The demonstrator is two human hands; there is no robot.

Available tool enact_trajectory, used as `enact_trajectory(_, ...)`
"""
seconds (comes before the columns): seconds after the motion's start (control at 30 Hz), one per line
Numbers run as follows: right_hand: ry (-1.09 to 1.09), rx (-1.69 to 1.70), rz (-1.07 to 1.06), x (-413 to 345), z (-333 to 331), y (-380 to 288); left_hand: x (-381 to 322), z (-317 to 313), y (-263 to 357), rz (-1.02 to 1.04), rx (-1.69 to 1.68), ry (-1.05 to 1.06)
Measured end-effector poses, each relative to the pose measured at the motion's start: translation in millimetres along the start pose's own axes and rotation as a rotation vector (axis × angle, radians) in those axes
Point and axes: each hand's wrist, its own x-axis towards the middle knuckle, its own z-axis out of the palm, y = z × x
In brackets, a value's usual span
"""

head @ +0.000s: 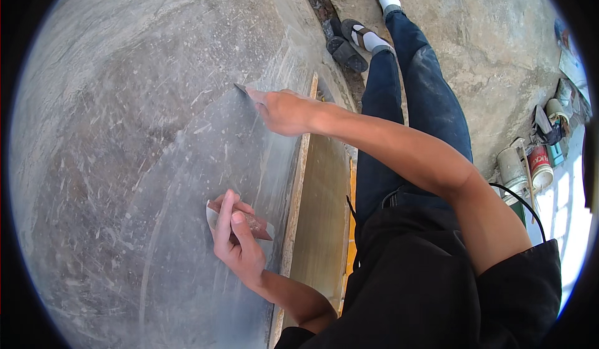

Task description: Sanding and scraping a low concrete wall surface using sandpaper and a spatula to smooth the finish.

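Before me spreads a large grey, scuffed surface, marked with pale streaks and specks. My left hand holds a folded piece of reddish-brown sheet that looks like sandpaper, pinched between thumb and fingers, its pale backing showing at the edges. Farther along, my right hand grips a small thin item with a dark pointed tip; its tip is at the grey surface. Most of that item is hidden in the fingers, so I cannot tell its exact kind.
A narrow worn strip edges the grey surface on my side, with a brownish panel and a yellow bar beside it. A loose dark slipper lies near my feet. Paint buckets and a stick stand at the right.
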Motion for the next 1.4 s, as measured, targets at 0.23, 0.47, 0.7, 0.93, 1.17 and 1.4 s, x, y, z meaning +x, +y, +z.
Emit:
enact_trajectory(0.23,-0.108,0.076,0.199,20.9,-20.9,2.9,2.7,5.2,0.5,-0.008,-0.02,0.002)
enact_trajectory(0.47,-0.115,-0.012,0.128,13.8,-27.5,-13.6,2.9,2.7,0.9,0.015,0.033,0.006)
enact_trajectory(0.7,-0.073,-0.011,0.05,4.3,-12.4,-13.1,1.9,0.1,-1.9,0.02,0.038,-0.029)
enact_trajectory(0.93,-0.027,-0.014,0.034,17.5,-5.5,3.4,5.4,-1.6,-3.7,0.037,0.019,-0.065)
enact_trajectory(1.17,-0.199,0.068,0.285,43.7,-44.0,-15.1,3.8,-1.8,-1.2,-0.04,-0.041,-0.046)
enact_trajectory(1.4,-0.173,0.086,0.192,48.2,-48.3,-11.7,9.2,-2.1,12.2,-0.188,-0.198,-0.034)
